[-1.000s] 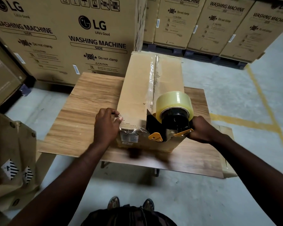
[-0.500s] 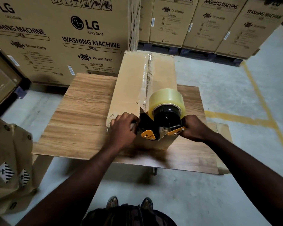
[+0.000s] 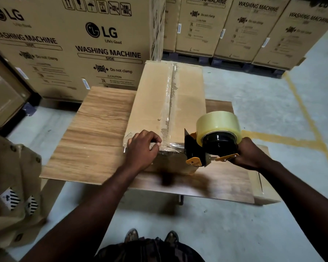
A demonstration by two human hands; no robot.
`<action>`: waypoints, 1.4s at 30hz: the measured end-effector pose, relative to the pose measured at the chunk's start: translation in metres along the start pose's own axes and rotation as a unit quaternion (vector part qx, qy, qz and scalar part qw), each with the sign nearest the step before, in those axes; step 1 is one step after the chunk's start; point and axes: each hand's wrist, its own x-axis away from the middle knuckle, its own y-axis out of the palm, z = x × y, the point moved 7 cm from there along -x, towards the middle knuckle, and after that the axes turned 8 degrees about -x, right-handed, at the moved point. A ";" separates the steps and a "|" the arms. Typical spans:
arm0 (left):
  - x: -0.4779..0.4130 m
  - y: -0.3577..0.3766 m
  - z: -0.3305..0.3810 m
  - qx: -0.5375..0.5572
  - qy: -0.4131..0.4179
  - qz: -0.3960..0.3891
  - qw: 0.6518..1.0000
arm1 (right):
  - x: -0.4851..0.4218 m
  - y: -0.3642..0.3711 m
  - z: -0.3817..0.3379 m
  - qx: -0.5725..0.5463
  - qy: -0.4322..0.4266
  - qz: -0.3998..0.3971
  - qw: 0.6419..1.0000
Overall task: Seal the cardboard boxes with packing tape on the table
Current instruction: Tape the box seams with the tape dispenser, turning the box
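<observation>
Pins tape (image 3: 175, 146) to box (image 3: 155, 103) near edge under curled fingers (image 3: 151, 137) of left hand (image 3: 142, 150). Clamps right hand (image 3: 252, 155) round dispenser (image 3: 214, 144) beside box.

Left hand (image 3: 142, 148), right hand (image 3: 252, 156), fingers curled

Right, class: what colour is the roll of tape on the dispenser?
Pale translucent yellow; the tape roll shows best in the head view.

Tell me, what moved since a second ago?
The tape gun, in the right hand, pulled right, toward the near right corner of the box. The left hand slid right along the near edge. The box and table stayed put.
</observation>
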 end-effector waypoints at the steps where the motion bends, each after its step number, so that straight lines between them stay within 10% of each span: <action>1: 0.000 0.000 0.001 -0.004 -0.003 0.001 1.000 | 0.000 0.002 0.008 0.008 0.008 0.002 1.000; 42: -0.001 0.038 0.054 -0.023 0.036 -0.030 0.999 | 0.043 -0.021 0.101 0.097 0.087 0.007 0.991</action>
